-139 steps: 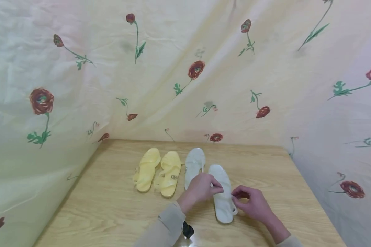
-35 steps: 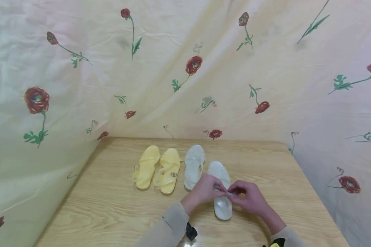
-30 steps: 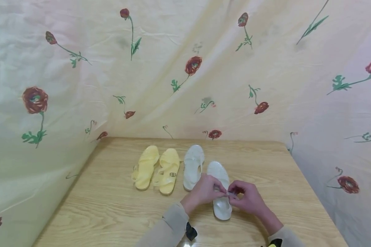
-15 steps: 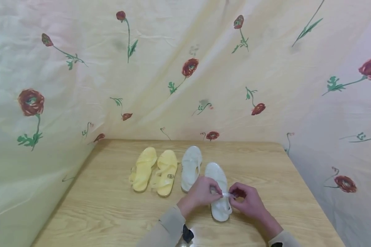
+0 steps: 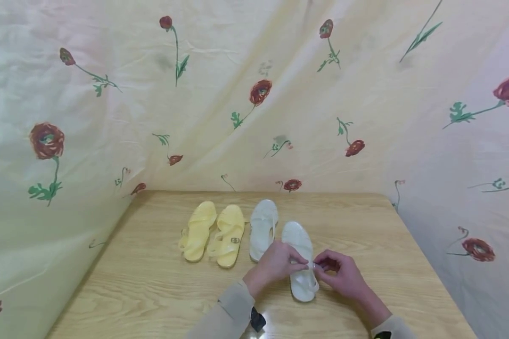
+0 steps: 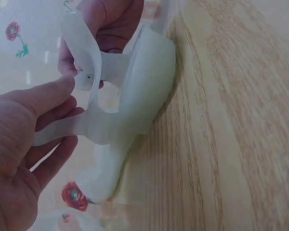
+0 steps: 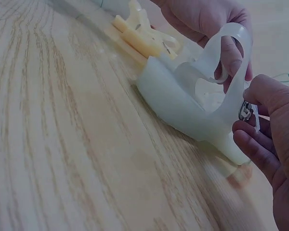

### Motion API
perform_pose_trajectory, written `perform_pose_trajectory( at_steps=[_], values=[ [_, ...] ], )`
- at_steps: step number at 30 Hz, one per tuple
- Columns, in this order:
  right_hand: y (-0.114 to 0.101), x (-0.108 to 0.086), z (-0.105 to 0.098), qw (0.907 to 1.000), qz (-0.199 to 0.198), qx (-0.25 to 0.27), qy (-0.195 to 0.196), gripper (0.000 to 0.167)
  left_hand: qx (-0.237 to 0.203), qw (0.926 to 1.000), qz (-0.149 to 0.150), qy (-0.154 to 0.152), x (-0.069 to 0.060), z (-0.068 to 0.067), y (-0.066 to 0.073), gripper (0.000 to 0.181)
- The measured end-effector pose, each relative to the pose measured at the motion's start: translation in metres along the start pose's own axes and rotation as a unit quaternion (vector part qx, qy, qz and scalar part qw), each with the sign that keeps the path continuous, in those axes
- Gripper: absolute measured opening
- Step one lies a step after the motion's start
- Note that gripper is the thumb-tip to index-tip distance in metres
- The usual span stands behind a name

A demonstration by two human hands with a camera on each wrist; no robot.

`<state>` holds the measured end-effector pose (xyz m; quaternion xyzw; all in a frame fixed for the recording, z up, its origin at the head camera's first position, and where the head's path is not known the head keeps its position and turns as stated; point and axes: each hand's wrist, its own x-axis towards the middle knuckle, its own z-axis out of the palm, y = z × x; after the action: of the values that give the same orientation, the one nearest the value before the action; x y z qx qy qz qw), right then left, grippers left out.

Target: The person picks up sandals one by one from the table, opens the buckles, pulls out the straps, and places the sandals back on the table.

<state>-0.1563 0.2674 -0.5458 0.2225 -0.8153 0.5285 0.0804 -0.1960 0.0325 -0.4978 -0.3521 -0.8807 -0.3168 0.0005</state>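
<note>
A white jelly sandal stands on the table, its toe pointing away from me. My left hand pinches one of its straps from the left, raised above the sole. From the right, my right hand holds the sandal's small metal buckle between thumb and fingers. Only a small gap separates the fingertips of both hands. Fingers hide part of the strap's end, so I cannot tell whether it runs through the buckle. The other white sandal lies just left, partly behind my left hand.
Two yellow sandals lie side by side further left, one with its buckle visible. All stand on a wood-grain table. Flower-printed cloth hangs behind the table and along both sides.
About a second ago my fingertips met over the white sandal; now they are slightly apart, with the strap between them. Earlier still, both hands were similarly apart. The other sandals have not moved.
</note>
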Motion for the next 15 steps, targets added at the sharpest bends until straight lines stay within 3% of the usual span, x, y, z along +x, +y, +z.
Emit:
perform_pose_trajectory(
  at_steps=[7,11,15],
  values=[
    [0.0042,-0.0015,0.0009,0.9999,0.009,-0.008,0.01,0.026,-0.017,0.9995,0.017,0.019,-0.0039,-0.0024,-0.0066,0.009],
    [0.0036,-0.0015,0.0008,0.9999,-0.001,-0.008,0.012,0.025,-0.033,0.9989,0.032,0.015,-0.0026,-0.0015,-0.0064,0.012],
    [0.0034,-0.0009,0.0018,0.9999,-0.011,-0.009,0.008,0.024,-0.016,0.9988,0.045,0.011,-0.0008,-0.0018,-0.004,0.014]
  ],
)
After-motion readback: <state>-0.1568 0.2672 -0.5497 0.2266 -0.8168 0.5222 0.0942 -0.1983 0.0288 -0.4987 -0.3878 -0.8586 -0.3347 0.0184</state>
